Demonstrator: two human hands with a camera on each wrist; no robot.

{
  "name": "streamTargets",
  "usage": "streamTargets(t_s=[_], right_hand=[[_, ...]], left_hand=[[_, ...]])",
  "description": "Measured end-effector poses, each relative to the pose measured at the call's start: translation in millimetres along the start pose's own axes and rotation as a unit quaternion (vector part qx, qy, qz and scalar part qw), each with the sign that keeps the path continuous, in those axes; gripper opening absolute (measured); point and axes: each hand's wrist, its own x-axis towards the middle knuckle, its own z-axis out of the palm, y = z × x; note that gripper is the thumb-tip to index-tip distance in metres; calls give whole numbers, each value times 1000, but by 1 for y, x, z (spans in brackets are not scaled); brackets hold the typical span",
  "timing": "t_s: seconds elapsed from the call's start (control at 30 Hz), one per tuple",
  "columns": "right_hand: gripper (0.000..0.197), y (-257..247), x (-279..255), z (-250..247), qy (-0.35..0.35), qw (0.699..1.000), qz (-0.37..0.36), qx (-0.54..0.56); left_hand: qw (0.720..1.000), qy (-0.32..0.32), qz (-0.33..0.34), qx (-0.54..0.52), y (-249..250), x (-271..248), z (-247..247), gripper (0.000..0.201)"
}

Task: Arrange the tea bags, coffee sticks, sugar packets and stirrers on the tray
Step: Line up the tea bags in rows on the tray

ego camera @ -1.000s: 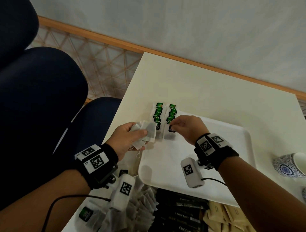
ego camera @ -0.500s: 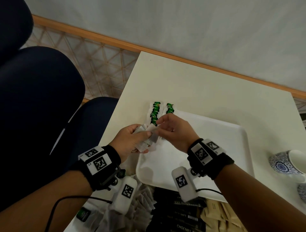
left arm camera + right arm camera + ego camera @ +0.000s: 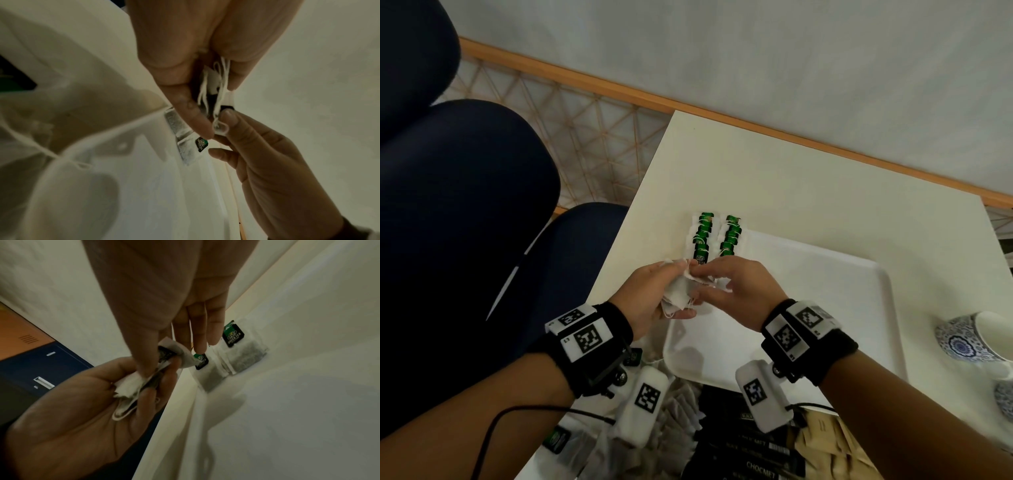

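Tea bags (image 3: pixel 714 236): two rows on tray (image 3: pixel 825 308) | left hand (image 3: pixel 654 294) grips bundle (image 3: pixel 681 296) | right hand (image 3: pixel 736 291) pinches it

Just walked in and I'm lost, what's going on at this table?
A person is laying tea bags in rows on a white tray. The left hand holds a bunch of tea bags; the right hand pinches one from it. Two rows already lie at the tray's far left corner.
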Motion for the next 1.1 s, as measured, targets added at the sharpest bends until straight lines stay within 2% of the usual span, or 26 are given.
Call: streamTargets(t_s=[0.07,0.17,0.23,0.33,0.5,0.7,0.9,1.1], right_hand=[[15,0,3,-3,5,1000,11,-1],[18,2,7,-8,36,999,18,-7],[19,4,9,-12,61,997,44,-6],[16,6,11,-17,54,994,91,39],[11,6,13,-23,54,993,102,38],[19,3,15,-21,8,997,83,5],[22,-2,22,-10,-88,992,81,-37],[25,3,41,-6,-72,990,99,-68]], left_hand=[[1000,8,-6,10,-1,0,-2,26],[999,18,1,30,-3,-1,-6,17],[999,25,8,41,-3,0,-11,21],[998,37,10,43,-2,1,-16,25],[998,54,14,30,1,0,-22,23],[997,65,23,29,5,1,-33,32],[996,68,40,30,7,1,-37,37],[996,56,48,46,8,-2,-37,30]])
